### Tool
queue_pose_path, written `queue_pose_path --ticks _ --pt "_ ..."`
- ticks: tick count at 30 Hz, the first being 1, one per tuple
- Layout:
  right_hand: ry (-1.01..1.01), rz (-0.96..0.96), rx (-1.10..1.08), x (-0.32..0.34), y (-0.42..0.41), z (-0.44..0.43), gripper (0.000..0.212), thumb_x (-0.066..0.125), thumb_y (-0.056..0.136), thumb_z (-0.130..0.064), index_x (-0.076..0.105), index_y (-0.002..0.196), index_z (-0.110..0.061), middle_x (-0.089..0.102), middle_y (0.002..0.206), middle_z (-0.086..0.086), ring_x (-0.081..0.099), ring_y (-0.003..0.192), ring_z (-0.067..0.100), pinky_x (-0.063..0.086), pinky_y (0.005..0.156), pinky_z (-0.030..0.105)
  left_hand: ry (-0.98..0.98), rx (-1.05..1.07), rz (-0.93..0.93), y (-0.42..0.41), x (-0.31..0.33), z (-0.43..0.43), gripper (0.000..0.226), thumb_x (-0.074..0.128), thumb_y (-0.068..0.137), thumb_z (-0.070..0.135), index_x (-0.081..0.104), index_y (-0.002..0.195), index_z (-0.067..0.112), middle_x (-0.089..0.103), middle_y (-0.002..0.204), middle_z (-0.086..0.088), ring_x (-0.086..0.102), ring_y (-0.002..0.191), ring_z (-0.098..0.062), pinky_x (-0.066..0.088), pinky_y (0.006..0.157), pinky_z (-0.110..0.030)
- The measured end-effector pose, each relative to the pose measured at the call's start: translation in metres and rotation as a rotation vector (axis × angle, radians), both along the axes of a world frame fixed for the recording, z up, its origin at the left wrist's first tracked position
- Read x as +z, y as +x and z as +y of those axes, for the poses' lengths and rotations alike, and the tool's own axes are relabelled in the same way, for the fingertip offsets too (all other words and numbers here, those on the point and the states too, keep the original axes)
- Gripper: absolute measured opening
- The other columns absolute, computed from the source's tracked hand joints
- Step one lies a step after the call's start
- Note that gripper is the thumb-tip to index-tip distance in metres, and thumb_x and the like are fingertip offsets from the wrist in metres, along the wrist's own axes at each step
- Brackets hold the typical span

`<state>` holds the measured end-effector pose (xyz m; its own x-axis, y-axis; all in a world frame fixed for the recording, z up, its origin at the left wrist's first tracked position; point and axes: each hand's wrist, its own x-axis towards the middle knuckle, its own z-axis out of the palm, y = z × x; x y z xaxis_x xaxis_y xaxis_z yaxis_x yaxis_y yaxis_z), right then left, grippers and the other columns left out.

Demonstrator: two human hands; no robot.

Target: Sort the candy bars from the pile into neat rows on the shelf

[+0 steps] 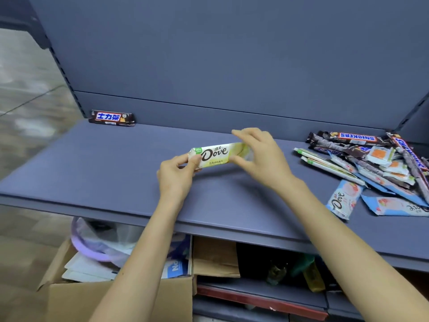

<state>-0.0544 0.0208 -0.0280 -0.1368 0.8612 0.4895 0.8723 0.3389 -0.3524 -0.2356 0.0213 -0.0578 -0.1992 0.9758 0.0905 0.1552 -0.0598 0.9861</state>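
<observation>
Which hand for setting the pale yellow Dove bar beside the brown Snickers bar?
Probably left: left hand pinches the end of the pale yellow Dove bar nearer the brown Snickers bar; right hand is nearer the pile.

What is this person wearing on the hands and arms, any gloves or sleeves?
Nothing that shows. The left hand and right hand are bare, with no gloves, rings or watch in view. Both forearms are uncovered all the way to the picture's lower edge, so no sleeve shows.
</observation>
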Motion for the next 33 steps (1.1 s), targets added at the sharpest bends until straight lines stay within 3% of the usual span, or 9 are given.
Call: queue_pose_path --ticks 4,8,12,15,19,24,29,31,33 --pt "0.236 -0.323 0.099 -0.011 -0.043 0.018 0.055 0.077 0.061 -0.028 0.064 0.112 -0.015 0.067 0.104 0.002 0.064 0.085 0.027 0.05 0.071 0.036 -0.007 -0.03 -0.051 -0.027 0.003 0.014 0.013 0.062 0.086 0.02 0.071 0.081 0.028 0.069 0.066 0.009 0.068 0.071 -0.017 0.056 0.077 -0.031" --pt "0.297 -0.336 0.115 -0.02 -0.075 0.036 0.054 0.084 0.055 -0.018 0.066 0.106 -0.012 0.068 0.095 0.003 0.064 0.077 0.028 0.051 0.063 0.036 0.011 -0.077 -0.08 -0.056 0.004 0.027 0.011 0.06 0.088 0.016 0.069 0.089 0.021 0.068 0.077 0.0 0.065 0.06 -0.003 0.052 0.063 -0.014" --pt "0.32 -0.341 0.116 -0.025 -0.101 0.052 0.043 0.077 0.059 -0.019 0.066 0.099 -0.012 0.067 0.088 0.002 0.06 0.068 0.027 0.048 0.056 0.03 -0.01 -0.126 -0.048 -0.087 0.003 0.04 0.01 0.059 0.089 0.017 0.068 0.089 0.02 0.068 0.082 0.0 0.066 0.07 -0.012 0.053 0.067 -0.017" --pt "0.276 -0.364 0.111 -0.028 -0.119 0.063 0.043 0.079 0.058 -0.022 0.066 0.097 -0.012 0.067 0.085 0.002 0.058 0.065 0.025 0.046 0.053 0.027 0.004 -0.131 0.084 -0.111 0.001 0.051 0.011 0.058 0.089 0.02 0.067 0.094 0.022 0.068 0.088 0.002 0.065 0.077 -0.014 0.05 0.075 -0.025" --pt "0.262 -0.414 0.074 -0.027 -0.14 0.082 0.045 0.081 0.055 -0.023 0.067 0.096 -0.011 0.066 0.084 0.002 0.057 0.062 0.026 0.042 0.052 0.024 0.068 -0.015 0.352 -0.145 -0.005 0.064 0.016 0.055 0.09 0.021 0.067 0.1 0.018 0.064 0.1 0.005 0.056 0.076 -0.004 0.037 0.067 -0.001" --pt "0.246 -0.53 0.019 -0.031 -0.16 0.112 0.044 0.081 0.05 -0.021 0.067 0.09 -0.012 0.064 0.078 0.002 0.056 0.059 0.025 0.04 0.05 0.022 0.035 -0.015 0.638 -0.179 -0.02 0.087 0.02 0.052 0.089 0.022 0.066 0.102 0.02 0.063 0.114 -0.001 0.052 0.109 -0.024 0.036 0.086 -0.025" --pt "0.112 -0.644 -0.037 -0.028 -0.179 0.143 0.039 0.081 0.046 -0.021 0.065 0.081 -0.013 0.062 0.071 0.0 0.055 0.057 0.023 0.036 0.046 0.022 0.009 -0.034 0.86 -0.198 -0.026 0.102 0.027 0.049 0.09 0.025 0.061 0.114 0.02 0.057 0.125 0.0 0.041 0.119 -0.03 0.037 0.094 -0.039" --pt "0.066 -0.638 -0.056 -0.025 -0.184 0.155 0.034 0.075 0.062 -0.018 0.063 0.092 -0.009 0.062 0.085 0.005 0.057 0.072 0.026 0.035 0.055 0.027 -0.019 -0.061 0.935 -0.199 -0.031 0.104 0.03 0.046 0.092 0.027 0.057 0.12 0.021 0.053 0.129 0.001 0.037 0.122 -0.028 0.031 0.097 -0.038" --pt "-0.025 -0.607 -0.079 -0.023 -0.19 0.169 0.031 0.055 0.083 -0.015 0.053 0.112 -0.005 0.055 0.11 0.011 0.05 0.097 0.03 0.029 0.068 0.034 -0.016 -0.065 0.962 -0.199 -0.034 0.106 0.031 0.045 0.092 0.029 0.056 0.121 0.022 0.052 0.13 0.002 0.036 0.122 -0.027 0.029 0.098 -0.036"
